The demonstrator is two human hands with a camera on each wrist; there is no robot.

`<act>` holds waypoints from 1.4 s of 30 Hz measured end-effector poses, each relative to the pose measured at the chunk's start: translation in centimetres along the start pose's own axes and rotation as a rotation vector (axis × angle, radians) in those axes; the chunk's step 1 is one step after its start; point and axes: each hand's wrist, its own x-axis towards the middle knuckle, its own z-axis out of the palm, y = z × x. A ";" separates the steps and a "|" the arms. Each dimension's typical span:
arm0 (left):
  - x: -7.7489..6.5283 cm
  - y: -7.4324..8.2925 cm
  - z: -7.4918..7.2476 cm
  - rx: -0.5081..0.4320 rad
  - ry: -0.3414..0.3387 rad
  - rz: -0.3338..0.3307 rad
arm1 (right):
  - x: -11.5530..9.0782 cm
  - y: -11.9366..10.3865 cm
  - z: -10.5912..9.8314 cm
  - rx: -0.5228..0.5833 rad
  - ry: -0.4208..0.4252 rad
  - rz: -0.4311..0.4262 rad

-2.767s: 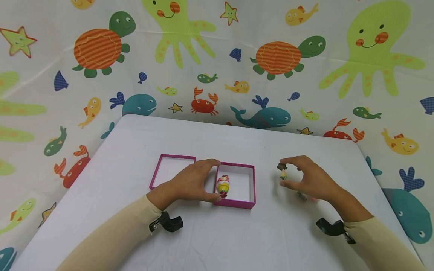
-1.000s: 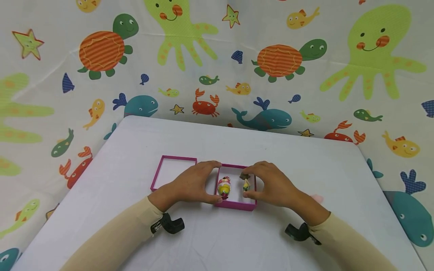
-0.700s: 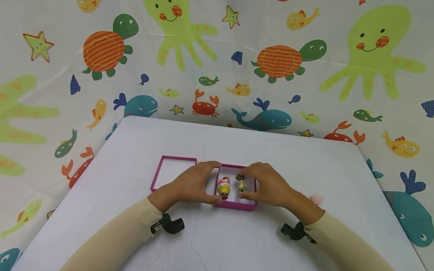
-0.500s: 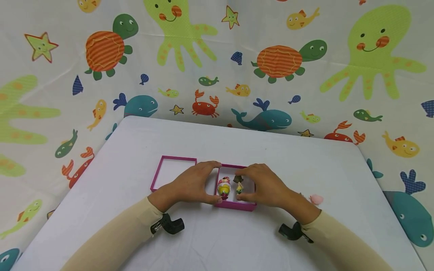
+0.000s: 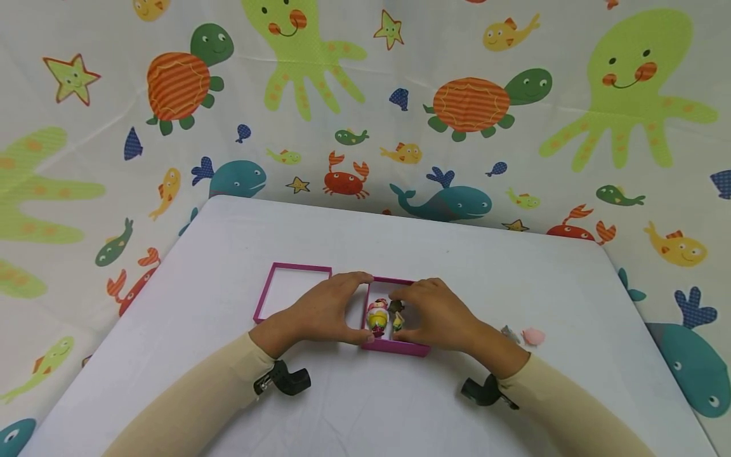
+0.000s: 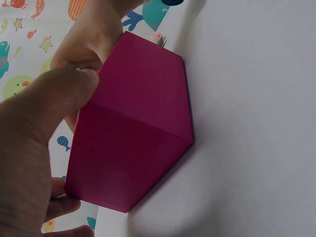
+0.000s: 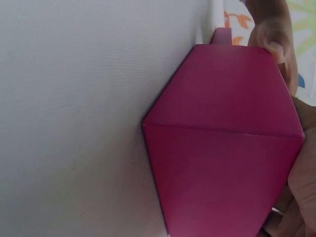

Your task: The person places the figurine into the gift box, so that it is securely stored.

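Observation:
A magenta open box [image 5: 395, 348] with a white inside sits mid-table. My left hand [image 5: 322, 310] grips its left side, thumb at the front corner and fingers at the back one. In the left wrist view, that thumb [image 6: 74, 91] lies on the box's upper edge. Inside lies a toy figurine [image 5: 377, 317] in yellow and white with a red top. Over the box, my right hand [image 5: 440, 317] pinches a smaller figurine [image 5: 398, 321], brown at the top and green-yellow below, close beside the first. The box walls hide both figurines in the wrist views.
A matching shallow magenta-rimmed lid [image 5: 265, 289] lies left of the box, partly behind my left hand. On the right of the white table [image 5: 365, 406] are a pink item [image 5: 533, 336] and a small grey item [image 5: 510, 334]. A sea-animal cloth [image 5: 365, 82] hangs behind.
My right hand has carried the smaller figurine left from the table's right side into the box, then further left toward the yellow figurine. My left hand keeps its place on the box.

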 end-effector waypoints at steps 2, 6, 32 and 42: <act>0.0 0.0 0.0 0.000 -0.001 -0.003 | 0.0 -0.2 0.0 -0.014 -0.003 0.010; 0.0 0.1 0.1 0.000 0.000 -0.007 | 0.1 -0.6 -0.1 -0.031 -0.012 0.031; 0.0 0.4 0.2 -0.005 -0.003 -0.014 | -0.2 -0.5 -0.6 -0.044 -0.025 0.046; 0.1 0.5 0.1 0.004 -0.008 -0.042 | -1.7 0.8 -2.1 0.027 0.032 0.097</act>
